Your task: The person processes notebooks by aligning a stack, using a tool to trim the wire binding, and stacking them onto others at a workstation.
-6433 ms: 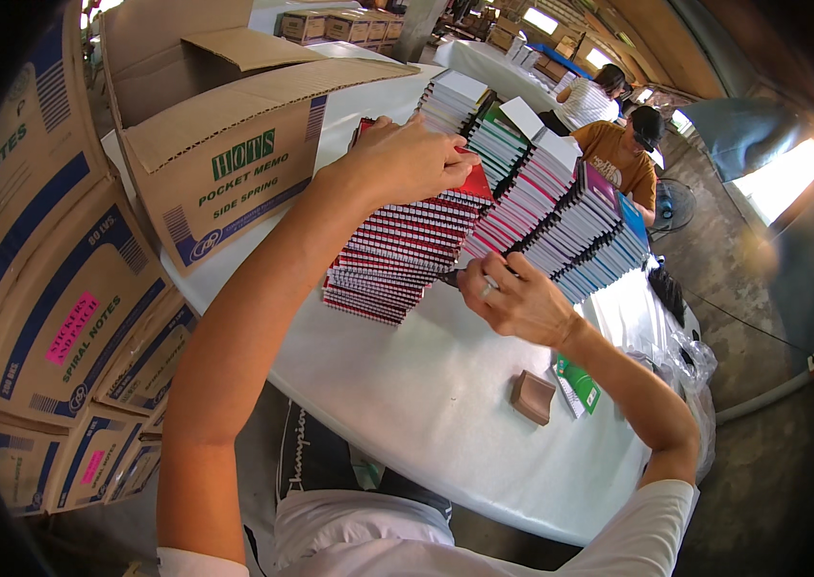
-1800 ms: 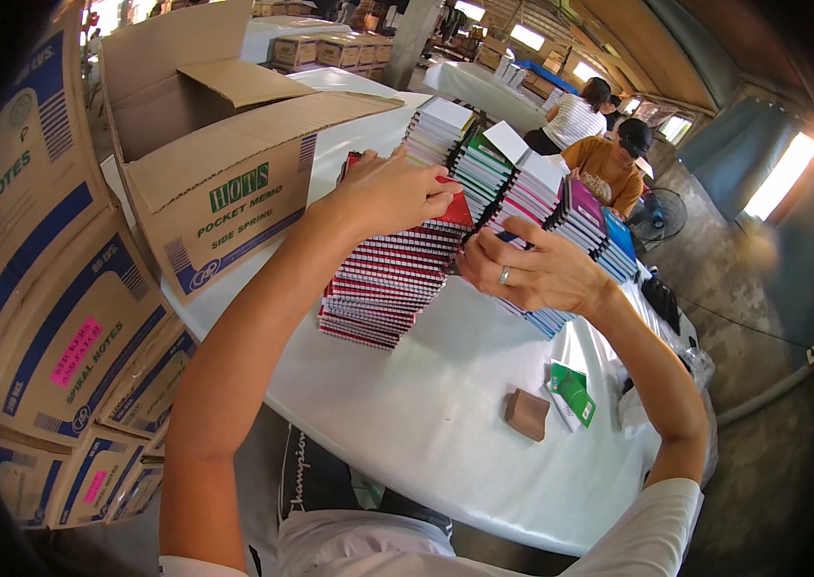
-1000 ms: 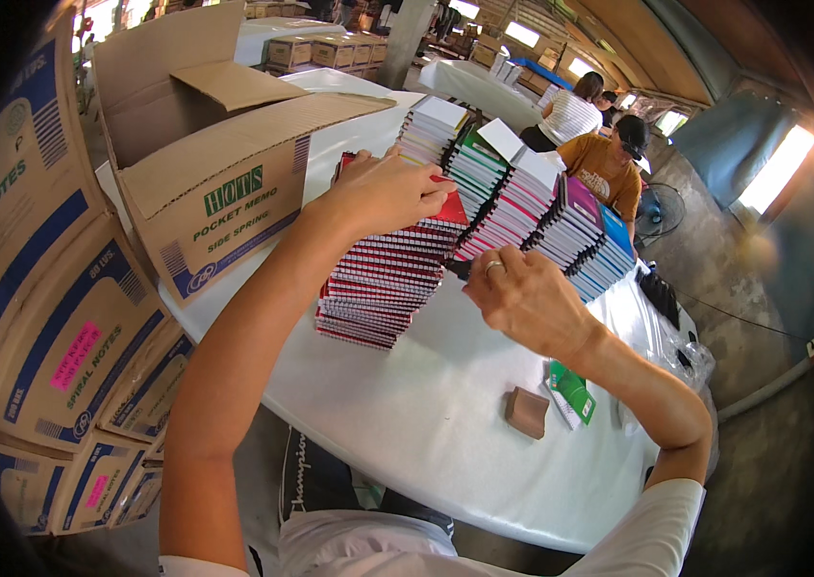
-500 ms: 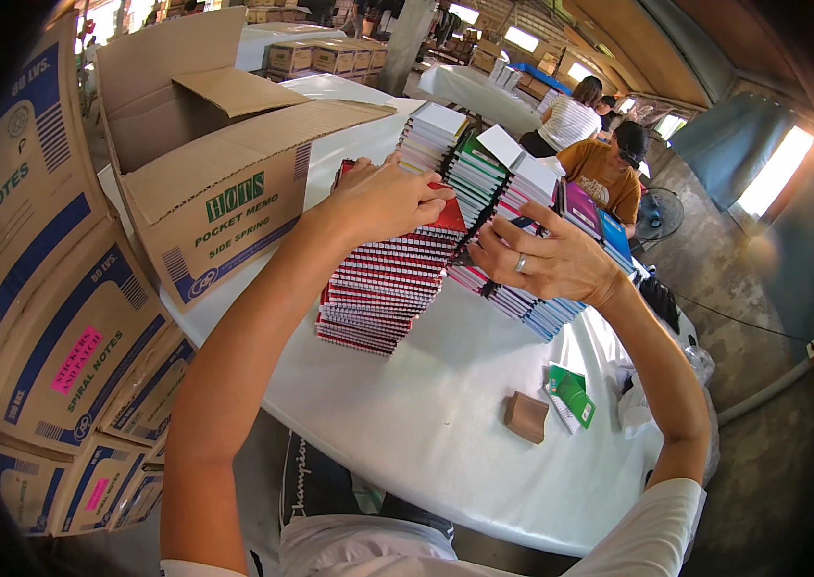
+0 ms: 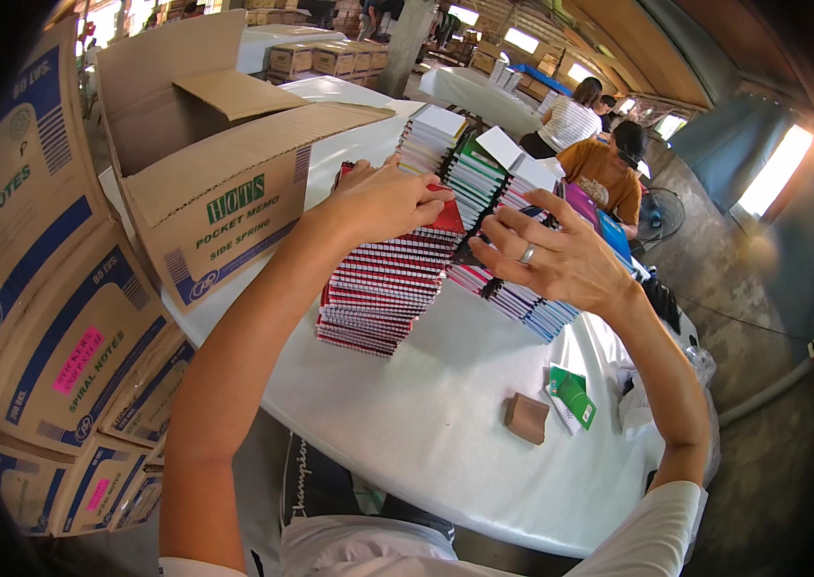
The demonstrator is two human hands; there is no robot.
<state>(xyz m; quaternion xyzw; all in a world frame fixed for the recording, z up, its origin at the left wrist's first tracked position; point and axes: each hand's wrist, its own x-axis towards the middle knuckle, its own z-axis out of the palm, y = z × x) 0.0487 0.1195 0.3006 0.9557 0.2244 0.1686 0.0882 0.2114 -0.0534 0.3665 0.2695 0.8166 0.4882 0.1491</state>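
My left hand lies bent over the top of a tall, leaning stack of red spiral notebooks, its fingers gripping the top ones. Just right of it, my right hand, a ring on one finger, hovers with fingers parted in front of more notebook stacks; nothing shows in its grasp. Those stacks include white-topped notebooks, green-covered ones and blue-edged ones. The right hand partly hides purple notebooks behind it. Whether its fingertips touch any notebook cannot be seen.
An open cardboard box stands left of the stacks. Closed cartons are piled at the left. On the white table lie a brown block and small green notebooks. A person in a brown shirt sits opposite, near a fan.
My right hand has shifted slightly up and right, its fingers lifting a little. The left hand stays on the red stack.
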